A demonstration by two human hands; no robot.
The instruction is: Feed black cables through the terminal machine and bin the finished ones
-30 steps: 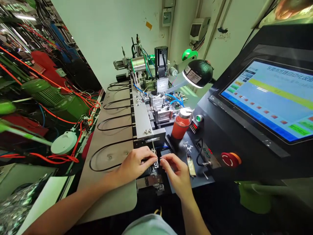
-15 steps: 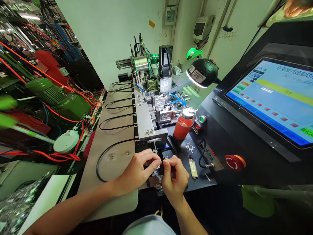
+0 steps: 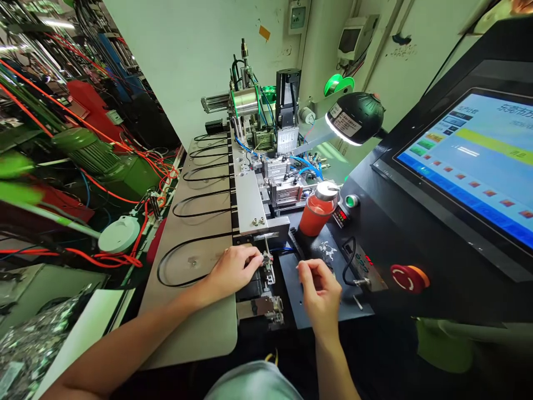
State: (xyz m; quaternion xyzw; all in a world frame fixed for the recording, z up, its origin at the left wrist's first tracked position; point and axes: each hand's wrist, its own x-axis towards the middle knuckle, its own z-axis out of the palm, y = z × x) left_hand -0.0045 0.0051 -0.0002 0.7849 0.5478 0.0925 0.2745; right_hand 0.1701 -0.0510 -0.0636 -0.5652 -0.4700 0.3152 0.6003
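My left hand [image 3: 236, 270] has thumb and forefinger pinched together at the small metal fixture [image 3: 268, 268] on the machine's near end; what lies between the fingertips is too small to name. Black cable loops [image 3: 179, 241] lie on the beige plate left of it. To the right, my right hand [image 3: 320, 284] hovers over the dark base plate [image 3: 296, 303], its thumb and forefinger together; whatever they hold cannot be made out. Just beyond that hand are small silvery pieces [image 3: 327, 250] and a red jar [image 3: 317, 214] with a metal lid.
A round lamp [image 3: 353, 118] shines over the metal cylinders. At the right stand a touchscreen [image 3: 470, 150] and a red stop button [image 3: 409, 278]. Orange hoses [image 3: 120, 259] run along the left beside a green motor [image 3: 85, 150].
My hands have moved apart: the right one went right, the left one slightly left and up to the metal fixture. The view has shifted slightly.
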